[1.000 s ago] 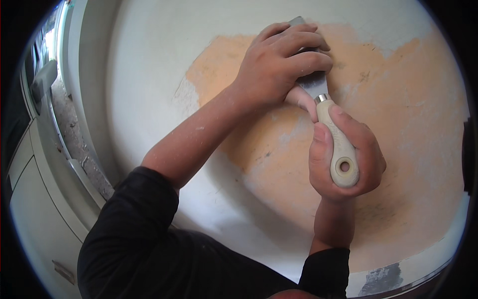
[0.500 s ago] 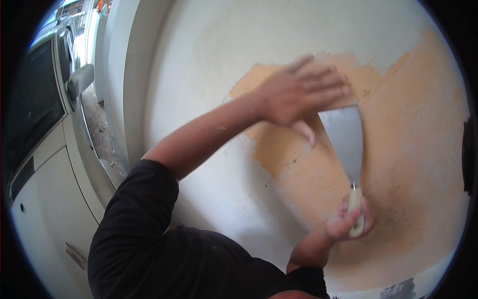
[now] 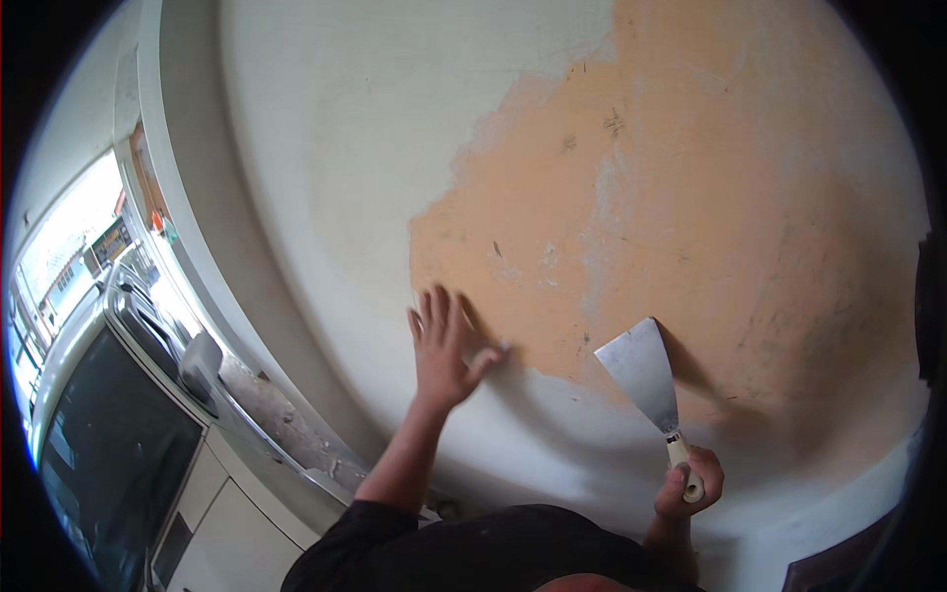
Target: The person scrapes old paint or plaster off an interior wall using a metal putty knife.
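Note:
In my right hand (image 3: pixel 691 481) is a wide putty knife (image 3: pixel 643 373), gripped by its cream handle with the metal blade pointing up and to the left. Its shadow falls on the wall just right of the blade; whether the edge touches the wall I cannot tell. My left hand (image 3: pixel 446 355) is raised with fingers spread, at the lower left border of a bare orange patch (image 3: pixel 533 217) on the wall. It holds nothing. Around the patch lies pale paint (image 3: pixel 395 118) with a ragged edge, and grey scuffs and scratches mark the orange surface.
On the left, past a wall edge (image 3: pixel 202 148), stands a light-coloured vehicle (image 3: pixel 237 533) with a dark window and a side mirror (image 3: pixel 201 357). Rough ground (image 3: pixel 271 405) shows between vehicle and wall. A dark object (image 3: pixel 838 567) sits low at the right.
My left hand has come down and left, away from the blade. The putty knife now tilts further left in my right hand. The view has shifted, showing more of the upper wall.

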A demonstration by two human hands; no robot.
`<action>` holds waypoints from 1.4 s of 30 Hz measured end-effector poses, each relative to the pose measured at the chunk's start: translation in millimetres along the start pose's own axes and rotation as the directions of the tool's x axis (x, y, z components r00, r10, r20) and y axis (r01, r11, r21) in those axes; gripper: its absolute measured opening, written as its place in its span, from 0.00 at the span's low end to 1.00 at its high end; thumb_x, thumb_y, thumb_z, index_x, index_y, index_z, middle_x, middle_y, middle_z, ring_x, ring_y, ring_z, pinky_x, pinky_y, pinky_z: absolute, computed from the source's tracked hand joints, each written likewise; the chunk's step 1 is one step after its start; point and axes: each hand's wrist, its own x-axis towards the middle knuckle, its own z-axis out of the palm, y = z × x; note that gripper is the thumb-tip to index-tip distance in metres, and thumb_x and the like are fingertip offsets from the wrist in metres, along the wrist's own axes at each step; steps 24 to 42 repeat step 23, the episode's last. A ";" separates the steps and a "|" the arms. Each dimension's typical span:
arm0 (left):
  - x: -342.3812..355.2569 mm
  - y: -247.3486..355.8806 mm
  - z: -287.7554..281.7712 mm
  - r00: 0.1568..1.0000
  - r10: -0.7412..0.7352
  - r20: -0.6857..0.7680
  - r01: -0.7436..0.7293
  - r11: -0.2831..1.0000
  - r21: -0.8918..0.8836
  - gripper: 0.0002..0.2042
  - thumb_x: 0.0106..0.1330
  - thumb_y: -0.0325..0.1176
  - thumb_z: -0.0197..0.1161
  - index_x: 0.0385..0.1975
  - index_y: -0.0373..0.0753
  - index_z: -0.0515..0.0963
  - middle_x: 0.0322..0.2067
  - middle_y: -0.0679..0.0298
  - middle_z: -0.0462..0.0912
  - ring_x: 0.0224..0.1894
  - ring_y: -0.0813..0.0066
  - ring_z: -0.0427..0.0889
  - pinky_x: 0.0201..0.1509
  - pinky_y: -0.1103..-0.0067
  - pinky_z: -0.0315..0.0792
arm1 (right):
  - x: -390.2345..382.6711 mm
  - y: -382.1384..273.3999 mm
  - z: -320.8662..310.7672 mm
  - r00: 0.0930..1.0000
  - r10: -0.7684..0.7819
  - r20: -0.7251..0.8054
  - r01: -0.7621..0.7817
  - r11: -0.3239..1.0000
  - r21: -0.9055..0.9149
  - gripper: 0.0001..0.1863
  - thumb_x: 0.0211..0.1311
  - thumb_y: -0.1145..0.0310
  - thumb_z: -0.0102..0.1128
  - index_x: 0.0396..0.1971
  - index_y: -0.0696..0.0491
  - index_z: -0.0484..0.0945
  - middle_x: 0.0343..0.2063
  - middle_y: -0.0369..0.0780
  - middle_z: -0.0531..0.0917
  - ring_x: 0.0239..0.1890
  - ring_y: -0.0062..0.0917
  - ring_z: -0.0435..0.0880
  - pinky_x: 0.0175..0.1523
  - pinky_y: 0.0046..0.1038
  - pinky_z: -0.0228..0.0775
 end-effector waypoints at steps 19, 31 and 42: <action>-146.7 20.1 -47.2 0.969 -0.228 0.092 0.236 0.968 -0.081 0.10 0.67 0.36 0.61 0.40 0.38 0.83 0.45 0.58 0.86 0.56 0.57 0.81 0.61 0.64 0.68 | 17.1 4.6 -22.3 0.958 0.285 0.040 -0.277 0.951 -0.138 0.19 0.51 0.70 0.72 0.42 0.62 0.81 0.35 0.48 0.86 0.37 0.36 0.87 0.45 0.31 0.78; -113.2 32.4 -25.5 0.999 -0.029 -0.033 0.027 0.999 -0.033 0.25 0.67 0.44 0.62 0.61 0.38 0.73 0.61 0.48 0.74 0.66 0.46 0.69 0.69 0.60 0.61 | -3.2 3.1 -66.2 0.900 0.435 0.013 -0.426 0.885 -0.187 0.21 0.49 0.69 0.75 0.42 0.61 0.81 0.36 0.48 0.86 0.38 0.36 0.87 0.46 0.31 0.79; -113.2 32.4 -25.5 0.999 -0.029 -0.033 0.027 0.999 -0.033 0.25 0.67 0.44 0.62 0.61 0.38 0.73 0.61 0.48 0.74 0.66 0.46 0.69 0.69 0.60 0.61 | -3.2 3.1 -66.2 0.900 0.435 0.013 -0.426 0.885 -0.187 0.21 0.49 0.69 0.75 0.42 0.61 0.81 0.36 0.48 0.86 0.38 0.36 0.87 0.46 0.31 0.79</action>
